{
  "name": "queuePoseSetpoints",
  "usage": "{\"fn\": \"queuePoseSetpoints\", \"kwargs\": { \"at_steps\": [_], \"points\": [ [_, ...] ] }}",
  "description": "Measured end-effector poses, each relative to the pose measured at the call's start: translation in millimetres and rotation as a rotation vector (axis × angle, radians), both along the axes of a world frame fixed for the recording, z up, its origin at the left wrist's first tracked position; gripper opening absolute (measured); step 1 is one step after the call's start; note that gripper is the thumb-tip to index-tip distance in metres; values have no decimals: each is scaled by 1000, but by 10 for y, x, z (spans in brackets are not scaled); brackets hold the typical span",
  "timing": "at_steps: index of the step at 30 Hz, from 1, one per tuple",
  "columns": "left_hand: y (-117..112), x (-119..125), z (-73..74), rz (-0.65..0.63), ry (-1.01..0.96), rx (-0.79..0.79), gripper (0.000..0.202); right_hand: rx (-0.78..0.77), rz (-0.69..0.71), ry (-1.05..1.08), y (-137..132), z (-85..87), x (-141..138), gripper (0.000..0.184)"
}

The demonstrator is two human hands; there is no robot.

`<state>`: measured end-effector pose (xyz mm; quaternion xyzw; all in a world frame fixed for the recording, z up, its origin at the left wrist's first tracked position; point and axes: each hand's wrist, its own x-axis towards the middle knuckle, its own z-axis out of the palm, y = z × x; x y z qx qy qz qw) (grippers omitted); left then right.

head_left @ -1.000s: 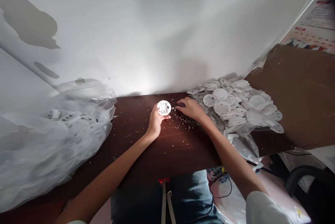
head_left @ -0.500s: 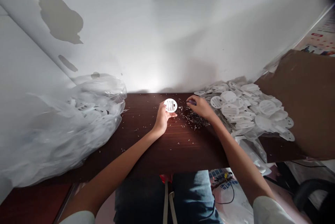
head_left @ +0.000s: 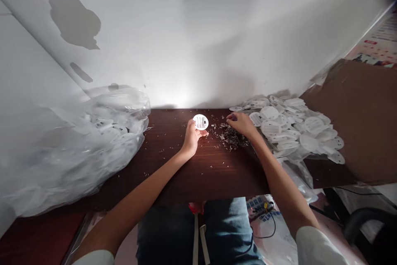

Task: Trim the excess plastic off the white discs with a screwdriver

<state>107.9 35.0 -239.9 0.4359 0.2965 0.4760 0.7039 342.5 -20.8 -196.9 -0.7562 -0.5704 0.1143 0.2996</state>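
Observation:
My left hand (head_left: 192, 137) holds a round white plastic disc (head_left: 200, 122) with slots, tilted up above the dark wooden table (head_left: 186, 174). My right hand (head_left: 241, 123) rests at the far edge of a small heap of dark scraps (head_left: 231, 137), its fingers pinched on something small and dark that I cannot make out. Just right of that hand lies a pile of the same white discs (head_left: 291, 126) on clear plastic.
A big clear plastic bag (head_left: 71, 145) with white parts fills the table's left side. A brown cardboard sheet (head_left: 356, 120) stands at the right. A white wall runs behind the table. Cables and a plastic bag (head_left: 266, 219) lie below by my knees.
My right hand has shifted a little away from the disc, toward the pile of discs. The left hand keeps the disc raised in about the same spot.

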Motion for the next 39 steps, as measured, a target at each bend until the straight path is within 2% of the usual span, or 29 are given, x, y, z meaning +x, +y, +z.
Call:
{"fn": "queuePoseSetpoints", "kwargs": {
  "at_steps": [5, 12, 15, 18, 23, 31, 39],
  "points": [
    [3, 4, 20, -8, 7, -3, 36, -135, -126, -77, -29, 87, 7, 18],
    [38, 15, -35, -24, 3, 6, 39, -183, -87, -132, -73, 108, 50, 16],
    [40, 25, -39, -16, -8, 12, 42, -142, -63, -99, -56, 71, 72, 21],
    [37, 31, -40, -8, -8, 12, 43, -37, 23, -42, -24, 20, 74, 26],
    [45, 31, -66, -22, -4, 22, 42, 16, 111, -71, 35, -80, 28, 22],
    [34, 28, -46, -33, 34, 31, 35, -31, 109, -153, 65, -145, -23, 19],
    [-5, 1, 13, -84, 13, 100, 39, 129, 26, -8, 36, -124, -26, 21]
  ]
}}
